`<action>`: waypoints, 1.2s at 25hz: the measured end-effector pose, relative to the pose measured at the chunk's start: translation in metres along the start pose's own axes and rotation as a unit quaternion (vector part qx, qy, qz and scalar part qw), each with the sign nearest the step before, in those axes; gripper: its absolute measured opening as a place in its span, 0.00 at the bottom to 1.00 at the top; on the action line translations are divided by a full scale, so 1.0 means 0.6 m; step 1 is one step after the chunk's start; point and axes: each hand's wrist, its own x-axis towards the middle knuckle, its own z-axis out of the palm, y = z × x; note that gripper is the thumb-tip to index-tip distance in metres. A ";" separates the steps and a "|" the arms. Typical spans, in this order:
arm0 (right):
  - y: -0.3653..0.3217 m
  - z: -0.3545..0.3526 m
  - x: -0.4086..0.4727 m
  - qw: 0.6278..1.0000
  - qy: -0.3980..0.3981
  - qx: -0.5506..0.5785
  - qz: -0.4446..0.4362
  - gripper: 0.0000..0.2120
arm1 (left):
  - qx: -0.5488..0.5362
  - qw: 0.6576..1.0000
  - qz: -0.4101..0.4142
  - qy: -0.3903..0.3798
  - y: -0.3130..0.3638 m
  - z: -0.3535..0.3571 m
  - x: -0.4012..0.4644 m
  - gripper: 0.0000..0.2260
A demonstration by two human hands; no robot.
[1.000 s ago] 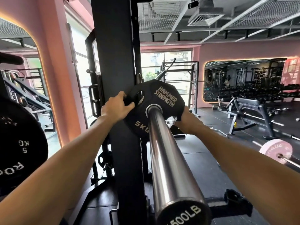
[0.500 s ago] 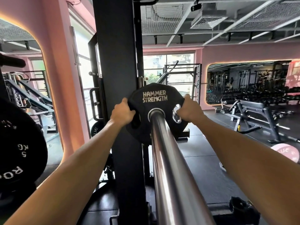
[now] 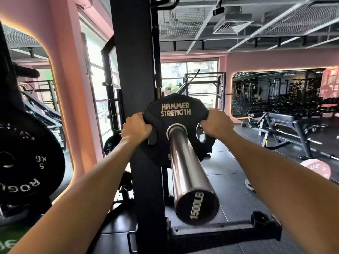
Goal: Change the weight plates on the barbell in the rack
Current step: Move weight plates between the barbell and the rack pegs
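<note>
A black weight plate (image 3: 175, 114) lettered "HAMMER STRENGTH" sits on the chrome barbell sleeve (image 3: 185, 167), far along it near the black rack upright (image 3: 137, 88). The lettering reads level. My left hand (image 3: 135, 127) grips the plate's left edge through a cut-out. My right hand (image 3: 217, 123) grips its right edge at the other cut-out. The sleeve points toward me and ends in a black cap marked "1500LB" (image 3: 198, 206). The rest of the barbell is hidden behind the plate and the upright.
A black 5 kg plate (image 3: 27, 158) hangs on a storage peg at the left. A pink plate (image 3: 315, 170) lies low at the right. A bench (image 3: 286, 123) and a dumbbell rack stand further right. The rack's base foot (image 3: 220, 233) runs under the sleeve.
The plate has turned on the sleeve from tilted to level lettering and slid further in toward the upright. My right hand came from behind the plate onto its right edge.
</note>
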 end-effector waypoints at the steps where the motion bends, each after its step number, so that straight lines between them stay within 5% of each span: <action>1: -0.001 -0.012 -0.014 1.000 0.001 0.001 -0.003 0.10 | -0.010 1.000 0.001 0.000 0.003 -0.013 -0.017 0.18; 20: -0.025 -0.311 -0.428 1.000 0.008 0.010 -0.019 0.14 | 0.044 0.993 0.108 0.024 0.092 -0.298 -0.399 0.09; 30: -0.195 -0.374 -0.548 0.998 -0.027 0.022 -0.057 0.11 | 0.061 0.993 0.095 0.027 -0.002 -0.475 -0.463 0.11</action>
